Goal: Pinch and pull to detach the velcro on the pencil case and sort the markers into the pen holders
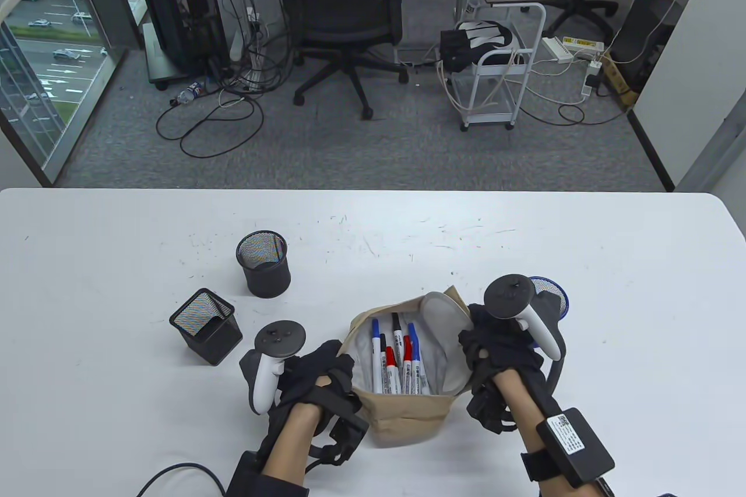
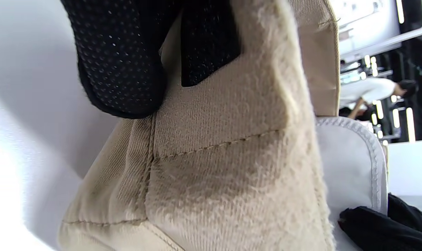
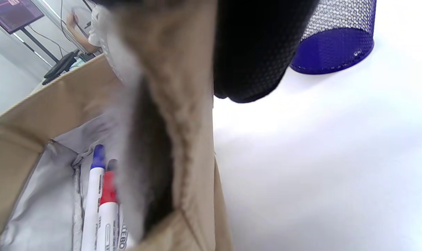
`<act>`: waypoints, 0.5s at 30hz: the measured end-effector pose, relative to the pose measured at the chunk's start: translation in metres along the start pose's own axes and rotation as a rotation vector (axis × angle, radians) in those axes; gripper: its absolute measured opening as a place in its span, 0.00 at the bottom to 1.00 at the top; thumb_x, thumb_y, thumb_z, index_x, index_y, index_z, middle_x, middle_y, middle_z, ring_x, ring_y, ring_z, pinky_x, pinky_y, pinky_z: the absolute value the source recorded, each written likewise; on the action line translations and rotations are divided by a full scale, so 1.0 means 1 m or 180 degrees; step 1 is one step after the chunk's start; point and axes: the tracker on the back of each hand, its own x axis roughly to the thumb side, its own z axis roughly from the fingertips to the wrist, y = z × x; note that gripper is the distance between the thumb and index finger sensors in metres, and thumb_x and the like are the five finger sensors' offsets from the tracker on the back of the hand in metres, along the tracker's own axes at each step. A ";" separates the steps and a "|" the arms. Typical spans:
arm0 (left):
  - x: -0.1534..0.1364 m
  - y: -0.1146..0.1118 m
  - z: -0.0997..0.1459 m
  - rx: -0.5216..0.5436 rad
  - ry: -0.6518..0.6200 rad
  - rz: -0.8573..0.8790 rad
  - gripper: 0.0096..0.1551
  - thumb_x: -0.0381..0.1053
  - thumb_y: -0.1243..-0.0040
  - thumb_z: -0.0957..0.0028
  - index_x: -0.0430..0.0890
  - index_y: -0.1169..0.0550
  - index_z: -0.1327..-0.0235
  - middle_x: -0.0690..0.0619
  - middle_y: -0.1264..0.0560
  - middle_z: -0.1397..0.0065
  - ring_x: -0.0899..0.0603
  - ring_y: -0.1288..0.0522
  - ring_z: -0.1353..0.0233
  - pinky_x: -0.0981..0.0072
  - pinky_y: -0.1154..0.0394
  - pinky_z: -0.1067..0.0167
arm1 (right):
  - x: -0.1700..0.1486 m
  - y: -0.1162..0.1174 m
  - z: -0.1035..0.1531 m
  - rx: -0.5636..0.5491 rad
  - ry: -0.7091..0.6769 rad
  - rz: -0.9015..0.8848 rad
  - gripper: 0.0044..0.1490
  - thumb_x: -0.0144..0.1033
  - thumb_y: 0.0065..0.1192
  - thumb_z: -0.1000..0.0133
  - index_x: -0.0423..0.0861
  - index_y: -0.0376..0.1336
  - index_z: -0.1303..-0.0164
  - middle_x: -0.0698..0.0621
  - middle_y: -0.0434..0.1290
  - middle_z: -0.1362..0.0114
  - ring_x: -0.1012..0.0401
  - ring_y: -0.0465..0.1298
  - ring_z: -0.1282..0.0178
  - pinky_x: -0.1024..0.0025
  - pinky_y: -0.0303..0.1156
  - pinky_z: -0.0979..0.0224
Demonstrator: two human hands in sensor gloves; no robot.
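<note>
On the table, mid-front, the case (image 1: 402,398) gapes between my left hand (image 1: 317,372) and right hand (image 1: 495,345), each pinching a side flap, markers (image 1: 396,360) exposed. Left wrist: fingers (image 2: 120,59) clamp the fuzzy velcro edge; hold low. Right wrist: fingertip (image 3: 253,52) grips the flap near the blue holder (image 3: 336,38); free this hand to pick.

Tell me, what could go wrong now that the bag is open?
If either the left hand or the right hand lets go, the pencil case might flop shut over the markers. The blue holder sits right behind the right hand and could get bumped.
</note>
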 end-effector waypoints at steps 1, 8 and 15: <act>-0.003 -0.001 -0.002 -0.0009 0.0034 -0.0024 0.39 0.45 0.47 0.40 0.31 0.39 0.18 0.27 0.30 0.23 0.29 0.18 0.35 0.57 0.09 0.58 | -0.002 0.003 -0.002 0.0042 0.0008 0.0007 0.38 0.28 0.74 0.48 0.35 0.63 0.28 0.35 0.78 0.34 0.47 0.86 0.47 0.65 0.86 0.58; -0.013 -0.008 -0.012 0.0066 0.0161 -0.0128 0.39 0.46 0.45 0.40 0.32 0.38 0.18 0.28 0.29 0.24 0.30 0.18 0.34 0.56 0.10 0.57 | -0.008 0.016 -0.014 0.0164 0.0054 0.0112 0.38 0.29 0.74 0.48 0.36 0.63 0.28 0.36 0.79 0.34 0.48 0.86 0.47 0.63 0.85 0.56; -0.014 -0.009 -0.011 0.0072 0.0090 -0.0023 0.41 0.51 0.44 0.39 0.32 0.39 0.18 0.29 0.29 0.23 0.31 0.19 0.34 0.57 0.10 0.57 | -0.007 0.012 -0.013 0.0288 0.0043 0.0133 0.42 0.35 0.76 0.49 0.37 0.61 0.26 0.36 0.76 0.31 0.47 0.84 0.43 0.57 0.82 0.50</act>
